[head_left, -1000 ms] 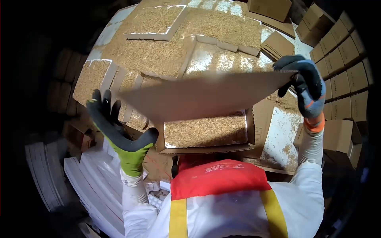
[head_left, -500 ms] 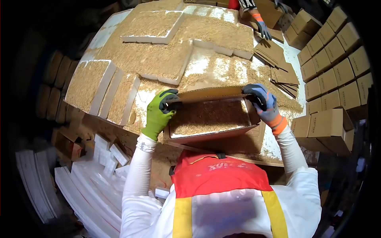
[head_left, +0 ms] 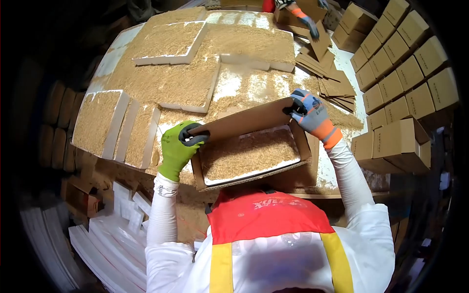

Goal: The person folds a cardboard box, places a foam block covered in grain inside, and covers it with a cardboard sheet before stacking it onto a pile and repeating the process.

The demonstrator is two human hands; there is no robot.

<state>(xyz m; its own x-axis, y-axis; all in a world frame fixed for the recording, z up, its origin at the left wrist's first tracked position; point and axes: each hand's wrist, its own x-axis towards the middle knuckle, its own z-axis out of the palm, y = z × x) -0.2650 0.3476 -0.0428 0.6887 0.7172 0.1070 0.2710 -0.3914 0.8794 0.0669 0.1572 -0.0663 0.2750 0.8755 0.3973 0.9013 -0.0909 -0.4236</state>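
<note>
An open cardboard box (head_left: 244, 119) is held in front of me, tilted so that its inside faces me. My left hand (head_left: 181, 147), in a green glove with dark fingertips, is closed on the upper left end of the box's far flap. At the flap's right end, my right hand (head_left: 312, 117), in a grey-blue and orange glove, grips the edge. Inside the box lies a white-edged block topped with tan, shaving-like material (head_left: 250, 154). Behind the box, similar tan-covered slabs (head_left: 188, 85) lie on the table.
A co-worker's gloved hand (head_left: 309, 27) is over flat cardboard pieces (head_left: 337, 88) at the far right. Stacked closed boxes (head_left: 391, 88) line the right side, with an open-topped box (head_left: 400, 144) nearer. White foam strips (head_left: 110, 249) lie at lower left.
The box has tipped, its right end rising, and more of the tan-topped block shows. Both my hands still hold the flap. The co-worker's hand now touches a raised cardboard piece.
</note>
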